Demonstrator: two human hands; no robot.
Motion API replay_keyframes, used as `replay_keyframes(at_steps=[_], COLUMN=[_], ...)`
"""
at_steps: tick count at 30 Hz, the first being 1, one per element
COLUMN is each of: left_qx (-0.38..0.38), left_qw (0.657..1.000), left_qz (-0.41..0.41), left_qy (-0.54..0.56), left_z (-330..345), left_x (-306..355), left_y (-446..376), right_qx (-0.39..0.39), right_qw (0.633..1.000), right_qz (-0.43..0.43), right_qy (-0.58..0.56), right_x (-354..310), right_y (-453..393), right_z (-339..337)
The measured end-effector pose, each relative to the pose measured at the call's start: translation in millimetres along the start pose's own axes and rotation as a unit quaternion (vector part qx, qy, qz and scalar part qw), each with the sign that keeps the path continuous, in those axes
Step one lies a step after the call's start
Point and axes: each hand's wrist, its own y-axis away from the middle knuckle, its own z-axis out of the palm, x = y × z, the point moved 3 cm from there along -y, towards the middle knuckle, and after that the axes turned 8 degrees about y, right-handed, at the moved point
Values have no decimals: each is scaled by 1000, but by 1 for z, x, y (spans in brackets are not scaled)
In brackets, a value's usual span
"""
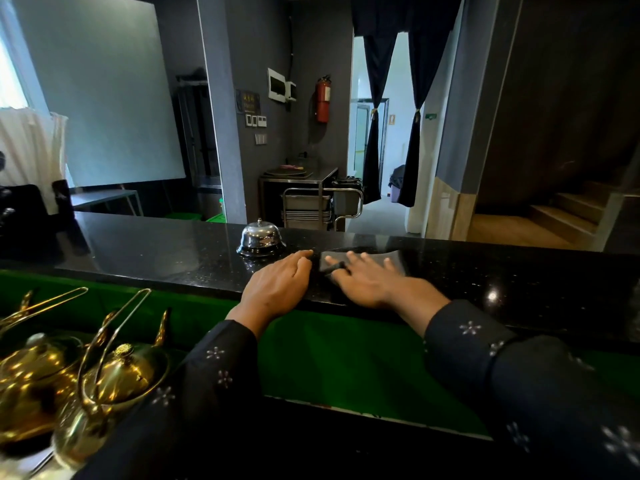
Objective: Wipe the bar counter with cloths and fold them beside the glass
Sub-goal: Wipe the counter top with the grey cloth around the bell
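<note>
A glossy black bar counter (166, 251) runs across the head view. A small grey cloth (391, 259) lies flat on it, a little right of centre. My right hand (363, 278) presses palm-down on the cloth with fingers spread, covering most of it. My left hand (280, 282) rests flat on the bare counter just left of the cloth, its fingertips near the cloth's left edge. No glass is visible.
A chrome service bell (260, 239) stands on the counter just beyond my left hand. Below the counter lies a green-covered lower shelf (339, 362) with brass teapots (86, 375) at the left. Beyond the counter are a metal trolley (318, 206) and a curtained doorway.
</note>
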Motion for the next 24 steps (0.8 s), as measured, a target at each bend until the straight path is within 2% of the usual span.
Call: replay_keyframes(at_steps=[5,8,10,12,14,16,18,21,23,24], left_qx=[-21,-26,-1,65,98,55,22,13,20,26], left_qw=[1000,997,996,993,980,976,969,935,913,908], left_qz=[10,22,42,97,161,196,207,206,220,228], left_qy=[-3,65,83,-4,-67,-79,-129,-289,-342,-351], left_z=[1,3,5,5,4,6,10,19,26,28], left_x=[4,5,6,9,13,16,13,12,16,20], left_y=[10,18,27,42,60,74,78,74,72,72], right_qx=[29,55,58,71,112,160,186,129,75,76], right_qw=[995,989,984,979,977,964,957,974,983,983], right_qz=[-99,-139,-158,-167,-179,-190,-183,-165,-158,-163], right_qy=[-14,8,58,90,26,-100,-130,-83,-54,-36], right_x=[-15,-3,4,9,11,14,16,21,22,22], right_y=[40,61,70,75,83,90,95,95,98,101], right_z=[4,7,10,14,11,1,-10,-12,-7,-4])
